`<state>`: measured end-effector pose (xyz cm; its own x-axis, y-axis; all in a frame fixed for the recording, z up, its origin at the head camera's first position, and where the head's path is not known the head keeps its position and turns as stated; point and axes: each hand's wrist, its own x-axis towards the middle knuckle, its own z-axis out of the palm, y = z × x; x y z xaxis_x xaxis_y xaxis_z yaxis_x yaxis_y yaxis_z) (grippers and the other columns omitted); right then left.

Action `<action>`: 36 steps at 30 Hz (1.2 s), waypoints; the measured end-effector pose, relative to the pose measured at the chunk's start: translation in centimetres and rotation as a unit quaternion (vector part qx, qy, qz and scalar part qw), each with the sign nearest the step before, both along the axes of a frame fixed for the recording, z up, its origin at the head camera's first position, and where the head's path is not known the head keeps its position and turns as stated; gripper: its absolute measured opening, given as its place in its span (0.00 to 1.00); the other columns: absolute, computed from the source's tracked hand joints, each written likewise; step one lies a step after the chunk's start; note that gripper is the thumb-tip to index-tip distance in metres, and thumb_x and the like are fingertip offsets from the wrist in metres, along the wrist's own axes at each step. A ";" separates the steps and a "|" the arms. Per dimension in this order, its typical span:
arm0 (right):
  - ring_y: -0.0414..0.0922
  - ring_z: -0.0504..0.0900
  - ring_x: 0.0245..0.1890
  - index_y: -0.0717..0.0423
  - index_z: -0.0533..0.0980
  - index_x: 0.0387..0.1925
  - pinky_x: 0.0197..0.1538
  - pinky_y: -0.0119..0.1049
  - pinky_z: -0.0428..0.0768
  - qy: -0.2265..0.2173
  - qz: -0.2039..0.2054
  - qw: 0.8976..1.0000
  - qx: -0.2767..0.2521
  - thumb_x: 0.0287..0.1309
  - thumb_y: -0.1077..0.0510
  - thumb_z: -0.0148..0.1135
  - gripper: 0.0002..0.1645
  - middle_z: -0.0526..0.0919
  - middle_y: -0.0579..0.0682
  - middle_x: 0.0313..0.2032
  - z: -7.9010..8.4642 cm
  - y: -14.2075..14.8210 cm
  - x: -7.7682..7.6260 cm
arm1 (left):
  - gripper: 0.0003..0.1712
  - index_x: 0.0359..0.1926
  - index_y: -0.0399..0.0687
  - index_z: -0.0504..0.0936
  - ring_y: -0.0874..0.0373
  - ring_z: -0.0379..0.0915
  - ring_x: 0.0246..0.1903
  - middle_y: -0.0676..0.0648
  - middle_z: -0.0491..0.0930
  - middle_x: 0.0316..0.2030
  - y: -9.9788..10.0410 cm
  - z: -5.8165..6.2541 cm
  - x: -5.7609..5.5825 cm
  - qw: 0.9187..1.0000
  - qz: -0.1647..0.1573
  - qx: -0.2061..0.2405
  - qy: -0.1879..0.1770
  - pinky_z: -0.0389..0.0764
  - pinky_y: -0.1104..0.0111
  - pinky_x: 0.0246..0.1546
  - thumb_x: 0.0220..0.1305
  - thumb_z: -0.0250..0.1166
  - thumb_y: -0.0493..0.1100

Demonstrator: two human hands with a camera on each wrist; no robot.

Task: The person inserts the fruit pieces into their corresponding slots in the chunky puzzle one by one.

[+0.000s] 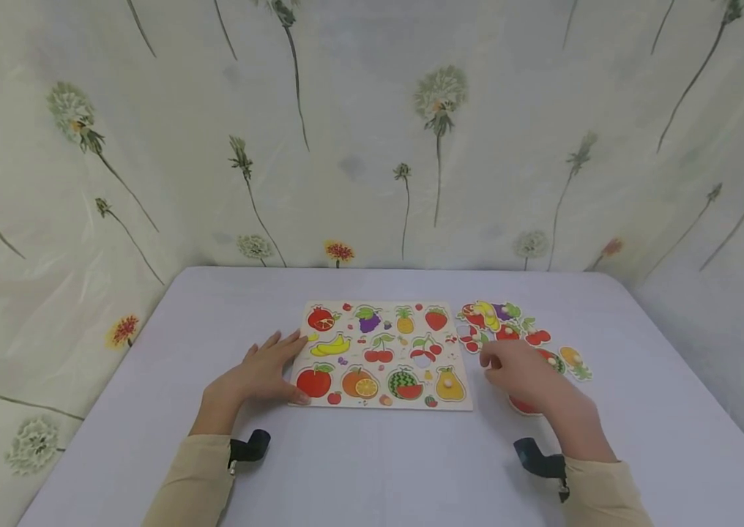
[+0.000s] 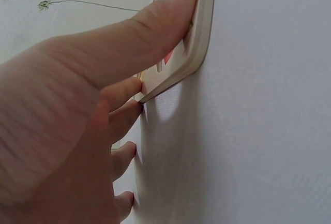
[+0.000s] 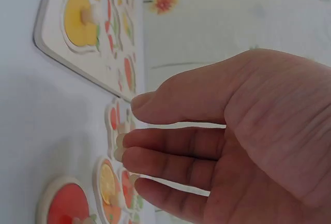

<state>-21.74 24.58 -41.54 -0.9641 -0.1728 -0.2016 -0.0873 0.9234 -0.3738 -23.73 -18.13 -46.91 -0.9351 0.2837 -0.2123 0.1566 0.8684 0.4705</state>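
Note:
A fruit puzzle board [image 1: 467, 403] lies on the table with rows of printed fruit shapes. My left hand [image 1: 260, 373] rests at its left side, thumb [image 2: 150, 25] on the board's top near the corner and fingertips along the edge. In the bottom right slot sits a pear piece [image 3: 77, 19] with a wooden knob. To the right of the board, my right hand [image 1: 526, 372] hovers over loose fruit pieces, thumb and fingers apart, holding nothing. Near it in the right wrist view are an orange piece [image 3: 107, 182] and a round red piece [image 3: 64, 206], both knobbed.
Several loose pieces overlap beside the board's upper right, among them a banana piece [image 1: 488, 316] and a cherry piece [image 1: 538, 337]. A pineapple piece [image 1: 573, 360] lies farther right. The white table [image 1: 372, 468] ends at a flower-patterned backdrop [image 1: 359, 183].

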 end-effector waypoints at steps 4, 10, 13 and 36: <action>0.48 0.76 0.42 0.53 0.80 0.46 0.40 0.42 0.84 -0.016 -0.011 1.000 0.011 0.57 0.55 0.69 0.15 0.81 0.51 0.40 0.5 0.8 -0.2 | 0.63 0.77 0.61 0.56 0.43 0.34 0.79 0.52 0.51 0.79 0.1 0.1 0.1 1.000 0.002 0.001 0.000 0.40 0.37 0.76 0.42 0.79 0.61; 0.49 0.76 0.41 0.57 0.79 0.46 0.38 0.41 0.84 -0.059 -0.020 0.998 0.024 0.55 0.56 0.70 0.17 0.81 0.54 0.40 1.0 2.0 -0.1 | 0.63 0.77 0.60 0.56 0.42 0.34 0.79 0.51 0.51 0.79 -0.1 0.2 0.1 1.000 0.003 0.004 -0.001 0.39 0.37 0.75 0.42 0.79 0.60; 0.49 0.76 0.39 0.58 0.79 0.44 0.37 0.40 0.84 -0.078 -0.029 0.996 0.039 0.54 0.57 0.71 0.17 0.81 0.53 0.39 1.2 2.6 0.1 | 0.63 0.77 0.60 0.56 0.42 0.34 0.79 0.51 0.51 0.79 -0.1 0.2 0.1 1.000 0.002 0.005 0.000 0.40 0.37 0.75 0.42 0.79 0.60; 0.47 0.74 0.35 0.56 0.79 0.38 0.34 0.38 0.81 -0.102 -0.036 0.992 0.066 0.49 0.58 0.73 0.15 0.79 0.50 0.33 1.1 3.7 0.4 | 0.63 0.77 0.59 0.57 0.42 0.36 0.79 0.50 0.52 0.79 -0.1 0.2 0.0 1.000 -0.004 0.002 0.006 0.41 0.36 0.75 0.42 0.79 0.61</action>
<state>-21.33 28.28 -40.46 -0.9102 -0.0631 -0.4093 0.0463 0.9666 -0.2519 -23.69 -18.20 -46.72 -0.9353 0.2926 -0.1992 0.1702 0.8653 0.4715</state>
